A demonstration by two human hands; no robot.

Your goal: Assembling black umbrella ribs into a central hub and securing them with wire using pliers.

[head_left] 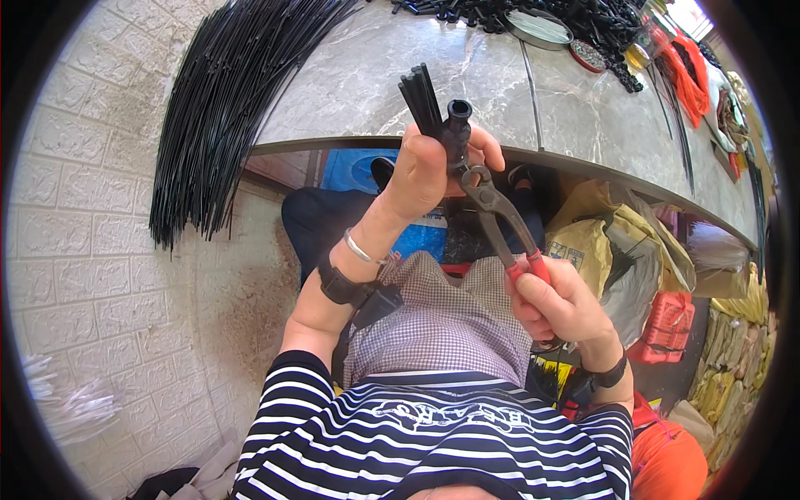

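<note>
My left hand (423,177) is closed round a black hollow plastic fitting (457,125), its round open end facing up. A short bundle of thin black rods (420,93) sticks up from the same hand, beside the fitting. Red-handled end-cutting pincers (493,200) are gripped in my right hand (560,302), which wraps round both handles. The jaws of the pincers meet the lower part of the fitting, close to my left fingers. Whatever lies between the jaws is too small to make out.
A grey marbled table (375,79) runs across the far side. Long black rods (242,100) hang over its left end. Black parts (596,42) lie heaped at the back right near a shallow round dish (540,28). Brown paper sacks (583,242) stand under the table.
</note>
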